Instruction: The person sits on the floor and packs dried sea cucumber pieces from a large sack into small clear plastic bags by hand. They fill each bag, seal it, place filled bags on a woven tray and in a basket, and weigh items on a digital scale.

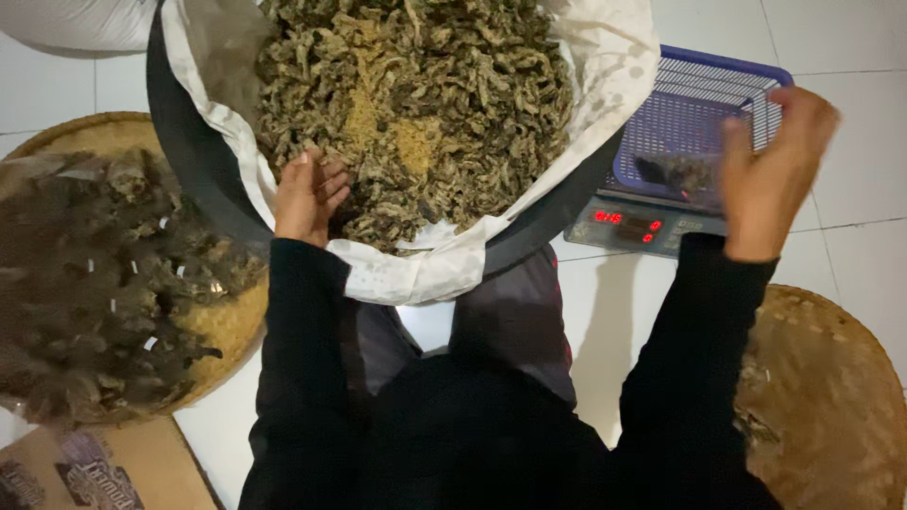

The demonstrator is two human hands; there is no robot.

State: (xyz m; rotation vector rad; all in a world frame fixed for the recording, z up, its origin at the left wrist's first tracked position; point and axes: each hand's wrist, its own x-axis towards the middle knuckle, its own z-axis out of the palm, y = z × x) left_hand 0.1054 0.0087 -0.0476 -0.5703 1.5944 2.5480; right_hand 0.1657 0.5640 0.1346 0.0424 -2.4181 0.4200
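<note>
Left side, a woven tray (227, 326) is sitting piled with bagged dried strips (104, 283), parked within reach, I'd guess. My left hand (307, 196) is lying flat in the lined tub (189, 142), fingers together, resting on the loose dried strips (416, 104); they're pointing every which way, no 1 long axis. My right hand (770, 175) is hovering over the purple basket (704, 113) on the scale (628, 227), fingers loosely curled, blurry, can't tell if they're pinching anything.

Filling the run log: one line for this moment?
left hand: in tub, on dried strips | right hand: over basket on scale
</note>
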